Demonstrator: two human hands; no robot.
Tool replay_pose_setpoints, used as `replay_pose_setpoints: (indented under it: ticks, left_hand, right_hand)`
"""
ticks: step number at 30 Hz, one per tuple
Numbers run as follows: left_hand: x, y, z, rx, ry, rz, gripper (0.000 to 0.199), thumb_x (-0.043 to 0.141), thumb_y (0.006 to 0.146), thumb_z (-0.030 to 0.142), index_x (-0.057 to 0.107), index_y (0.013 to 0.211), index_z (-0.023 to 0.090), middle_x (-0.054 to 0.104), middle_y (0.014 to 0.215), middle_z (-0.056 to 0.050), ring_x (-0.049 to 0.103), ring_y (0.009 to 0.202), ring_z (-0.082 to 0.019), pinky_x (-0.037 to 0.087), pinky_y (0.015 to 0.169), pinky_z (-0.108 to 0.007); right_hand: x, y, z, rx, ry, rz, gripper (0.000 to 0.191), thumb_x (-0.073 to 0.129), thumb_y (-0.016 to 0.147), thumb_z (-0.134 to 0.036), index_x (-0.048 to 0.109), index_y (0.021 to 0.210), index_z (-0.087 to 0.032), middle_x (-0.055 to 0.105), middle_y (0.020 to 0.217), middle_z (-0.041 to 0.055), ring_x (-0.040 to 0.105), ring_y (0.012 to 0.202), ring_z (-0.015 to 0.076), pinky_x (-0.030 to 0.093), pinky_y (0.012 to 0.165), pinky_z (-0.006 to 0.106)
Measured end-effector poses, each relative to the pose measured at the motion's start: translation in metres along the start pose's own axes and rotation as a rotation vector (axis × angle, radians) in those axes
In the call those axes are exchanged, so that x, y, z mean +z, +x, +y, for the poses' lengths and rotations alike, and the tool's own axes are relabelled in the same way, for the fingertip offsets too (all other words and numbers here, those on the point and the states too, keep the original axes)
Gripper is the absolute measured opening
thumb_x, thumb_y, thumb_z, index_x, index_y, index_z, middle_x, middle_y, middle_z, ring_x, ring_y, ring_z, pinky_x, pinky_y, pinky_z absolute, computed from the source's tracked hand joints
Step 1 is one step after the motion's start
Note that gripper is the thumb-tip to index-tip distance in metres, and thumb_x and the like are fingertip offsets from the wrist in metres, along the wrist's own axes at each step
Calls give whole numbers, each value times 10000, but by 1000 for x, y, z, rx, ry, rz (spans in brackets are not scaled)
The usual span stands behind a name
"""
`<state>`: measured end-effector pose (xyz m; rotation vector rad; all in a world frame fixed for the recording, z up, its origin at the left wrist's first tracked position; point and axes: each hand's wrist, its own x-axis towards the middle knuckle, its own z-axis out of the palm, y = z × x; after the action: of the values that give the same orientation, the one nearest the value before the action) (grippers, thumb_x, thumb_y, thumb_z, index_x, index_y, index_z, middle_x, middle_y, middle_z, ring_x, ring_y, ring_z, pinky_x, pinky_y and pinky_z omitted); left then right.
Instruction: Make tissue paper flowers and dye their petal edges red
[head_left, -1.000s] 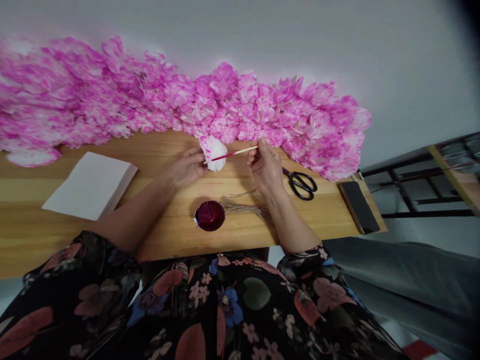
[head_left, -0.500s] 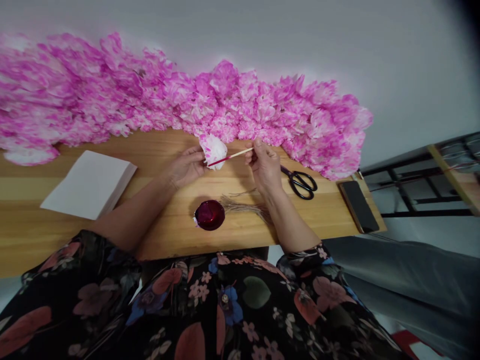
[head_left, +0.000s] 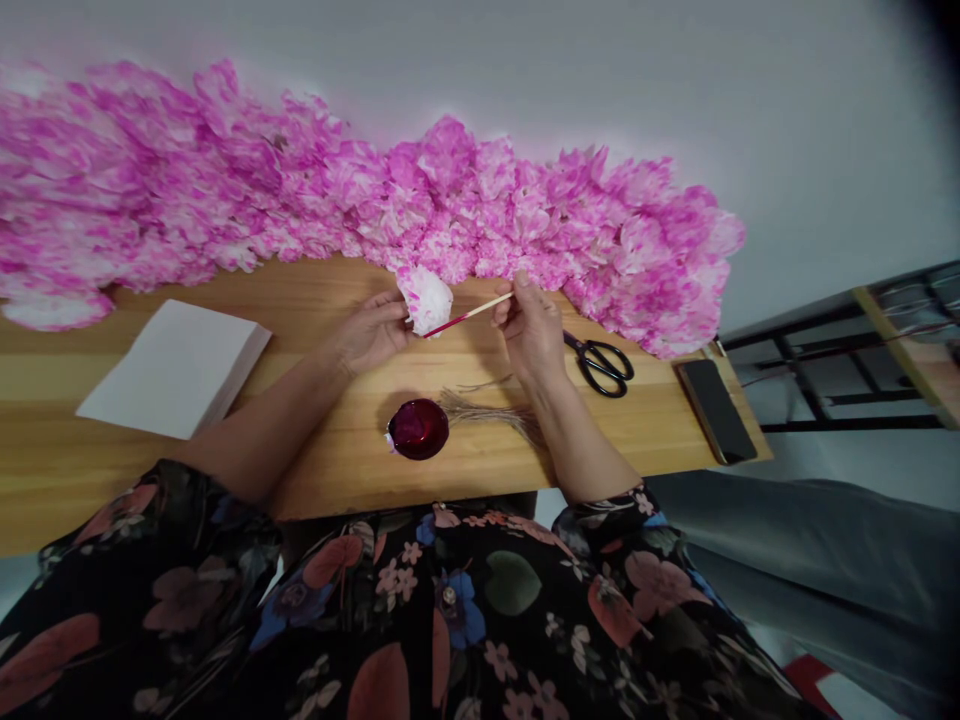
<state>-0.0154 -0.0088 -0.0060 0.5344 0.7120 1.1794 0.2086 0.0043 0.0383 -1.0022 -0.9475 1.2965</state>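
Though two hands (head_left: 534, 325), one stick (head_left: 469, 315).

A: What was the carrier?
B: Light wood table (head_left: 345, 475), visible grain.
A: Load along the back?
B: Pink-and-white flowers (head_left: 450, 190), heaped nearly full length.
A: Left side?
B: White paper stack (head_left: 176, 370) lay flat, slightly skewed.
A: Middle?
B: Dark red bowl (head_left: 436, 434) sat near the front edge. Thin stems (head_left: 487, 412) lay loose just right of it, far ends hidden.
A: Right?
B: Black-handled scissors (head_left: 606, 368) lay beside the flowers; dark-screened phone (head_left: 716, 410) lay face up by the right end.
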Motion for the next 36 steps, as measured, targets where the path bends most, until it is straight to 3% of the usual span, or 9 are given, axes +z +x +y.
replay_pose_setpoints:
  ticks: [5, 15, 19, 24, 27, 29, 33, 36]
  left_hand:
    - [0, 1, 0, 2, 10, 8, 172, 735, 871, 16, 792, 917, 171, 795, 895, -24, 744, 831, -159, 611, 852, -298]
    - [5, -2, 2, -8, -8, 22, 145, 746, 883, 19, 773, 847, 157, 764, 834, -26, 708, 754, -146, 600, 822, -289]
    - [3, -1, 2, -11, 6, 17, 126, 788, 884, 43, 771, 856, 165, 763, 841, -35, 707, 760, -165, 595, 828, -309]
    - [0, 1, 0, -6, 10, 1, 154, 706, 877, 20, 796, 891, 144, 790, 890, -57, 700, 800, -165, 605, 858, -317]
    - [-1, 1, -1, 7, -11, -15, 151, 714, 859, 26, 793, 911, 144, 779, 852, -37, 677, 753, -146, 603, 823, -299]
    - [-1, 2, -1, 14, -18, -45, 131, 743, 848, 39, 782, 910, 149, 766, 825, -25, 672, 736, -141, 596, 796, -283]
    - [-2, 3, 0, 17, 44, -61, 129, 809, 847, 90, 765, 941, 168, 784, 878, -29, 728, 805, -175, 609, 821, -296]
    - [-3, 3, 0, 37, 88, -39, 122, 818, 876, 112, 761, 967, 170, 788, 915, -37, 753, 838, -193, 621, 865, -322]
  right_hand:
    - [2, -1, 1, -11, -68, 28, 469, 900, 865, -660, 727, 732, -246, 658, 644, -57, 533, 556, 79, 464, 558, 229]
    - [-2, 2, -2, -66, 75, -13, 498, 863, 885, -718, 727, 730, -265, 547, 568, -77, 518, 540, 84, 477, 556, 224]
    - [-1, 0, -1, -48, -22, 2, 466, 882, 876, -692, 750, 758, -261, 609, 627, -64, 542, 574, 84, 486, 576, 231]
    - [1, -3, -6, -56, -66, -11, 452, 855, 909, -681, 750, 761, -268, 594, 634, -53, 542, 585, 99, 488, 590, 254]
    - [-3, -11, -8, -182, -65, -129, 526, 824, 908, -743, 730, 697, -270, 554, 588, -43, 555, 571, 119, 493, 593, 281]
    - [-5, -19, -9, -313, -99, -285, 547, 796, 940, -737, 727, 675, -263, 555, 563, -36, 575, 567, 132, 498, 603, 294]
    - [-4, -37, -13, -608, -229, -677, 418, 723, 1077, -522, 777, 776, -238, 659, 611, -21, 598, 568, 126, 477, 595, 285]
    - [1, -42, -16, -771, -365, -829, 352, 687, 1117, -408, 759, 825, -224, 669, 657, -19, 603, 612, 115, 461, 614, 276]
